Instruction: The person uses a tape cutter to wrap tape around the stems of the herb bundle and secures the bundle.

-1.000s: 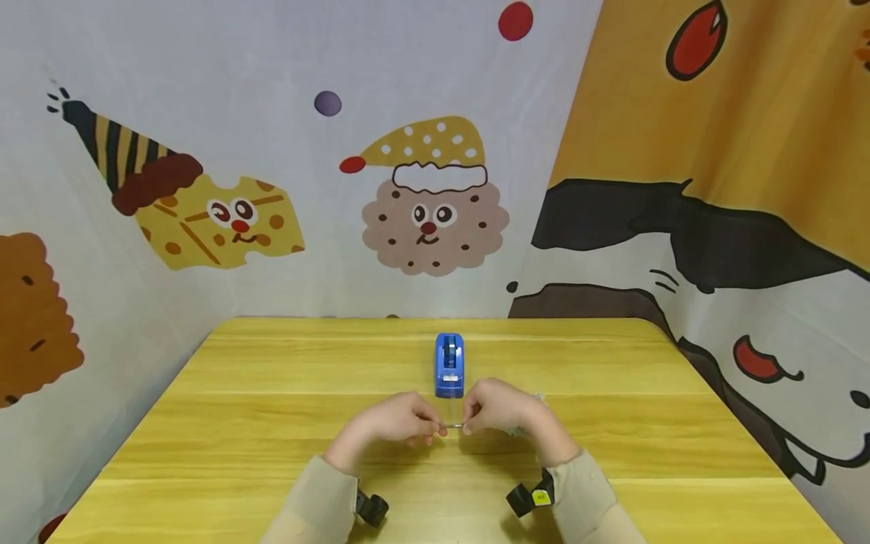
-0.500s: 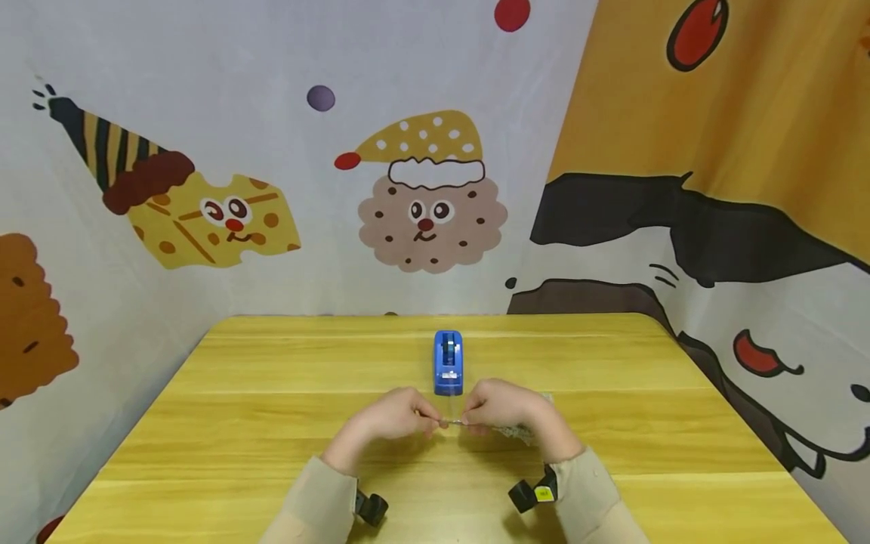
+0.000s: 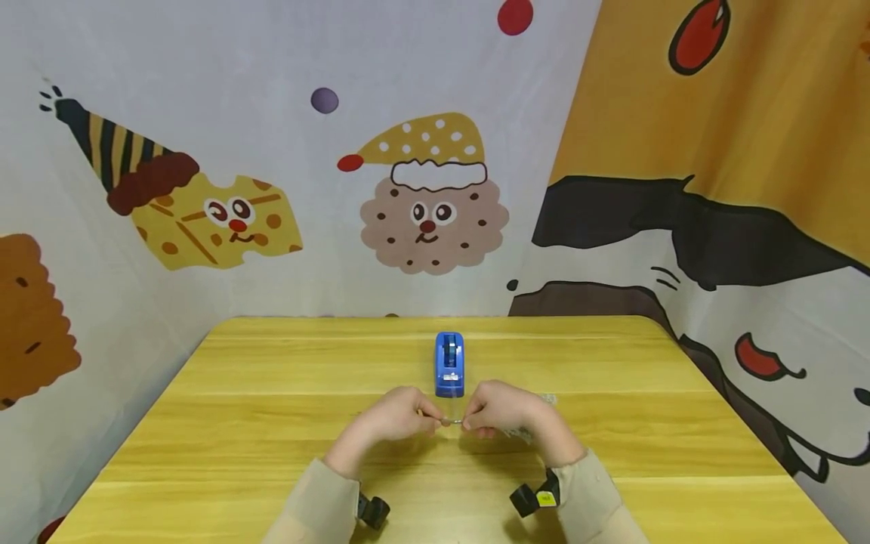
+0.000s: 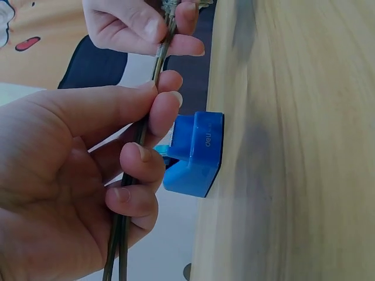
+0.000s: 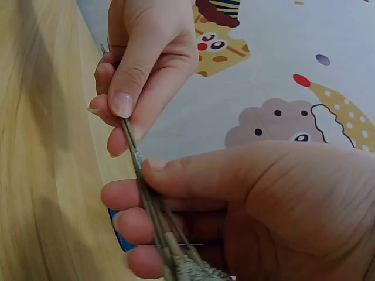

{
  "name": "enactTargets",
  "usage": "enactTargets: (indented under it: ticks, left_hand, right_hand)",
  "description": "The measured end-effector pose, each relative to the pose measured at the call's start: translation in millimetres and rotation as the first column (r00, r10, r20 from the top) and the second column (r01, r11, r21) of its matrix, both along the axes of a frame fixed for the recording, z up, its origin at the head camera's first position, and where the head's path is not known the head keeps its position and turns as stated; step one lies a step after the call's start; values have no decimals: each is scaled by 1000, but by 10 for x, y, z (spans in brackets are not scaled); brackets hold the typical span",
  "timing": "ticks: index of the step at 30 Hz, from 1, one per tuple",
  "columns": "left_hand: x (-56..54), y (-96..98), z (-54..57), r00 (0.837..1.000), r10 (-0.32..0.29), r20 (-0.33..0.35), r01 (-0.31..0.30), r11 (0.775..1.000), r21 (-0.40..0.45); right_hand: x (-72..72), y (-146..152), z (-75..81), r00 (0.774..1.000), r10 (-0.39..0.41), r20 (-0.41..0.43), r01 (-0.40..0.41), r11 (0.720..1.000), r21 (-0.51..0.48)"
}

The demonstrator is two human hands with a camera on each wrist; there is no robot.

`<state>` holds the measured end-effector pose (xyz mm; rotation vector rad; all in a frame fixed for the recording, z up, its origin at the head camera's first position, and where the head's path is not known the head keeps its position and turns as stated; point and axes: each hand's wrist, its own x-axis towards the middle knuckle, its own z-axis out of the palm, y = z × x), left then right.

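Stems [image 4: 157, 67], bunched just in front of the blue tape dispenser [image 3: 450, 384], pinched by left hand [image 3: 402, 414] and right hand [image 3: 499, 408]; steady, even pressure should keep them together.

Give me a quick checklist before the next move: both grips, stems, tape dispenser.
1. Left grip holding the stems: ok, curled round them.
2. Right grip holding the stems: ok, nearer the fuzzy tops.
3. Stems gathered along their whole length: not ok, the lower ends part slightly.
4. Blue tape dispenser standing on the table: ok, beyond both grips.
5. Clear strip stuck to the stems: cannot tell, too faint.
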<state>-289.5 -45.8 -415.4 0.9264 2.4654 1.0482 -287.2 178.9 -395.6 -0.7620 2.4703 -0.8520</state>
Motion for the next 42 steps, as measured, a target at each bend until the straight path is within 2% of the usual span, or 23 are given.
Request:
enactTargets:
  ticks: [6,12,24,30,35,42]
  left_hand:
    - [30,22,31,997,-6,-72,5,1000,-22]
    - [31,25,41,993,-3,-115,-1,999,-36]
    - [10,15,3,996,17,-92,-21,999,-49]
    - [7,7,6,999,-28,-45,27,1000,-16]
    - [10,7,13,996,-78,-49,78,997,-12]
    - [2,8,-17,995,-67,-80,66,998,-14]
  right_hand:
    - [15,27,24,999,-12,34,12,1000,-3]
    - [-13,29,15,1000,17,18,-17,1000,3]
    - [-57,19,-31,999,0,-52,0,1000,-13]
    - [-54,15,-42,997,-21,-75,18,999,-38]
    - [-49,0,-38,995,-32,-97,29,999,-35]
    - [-40,-1,-44,996,-28,-83,26,999,-25]
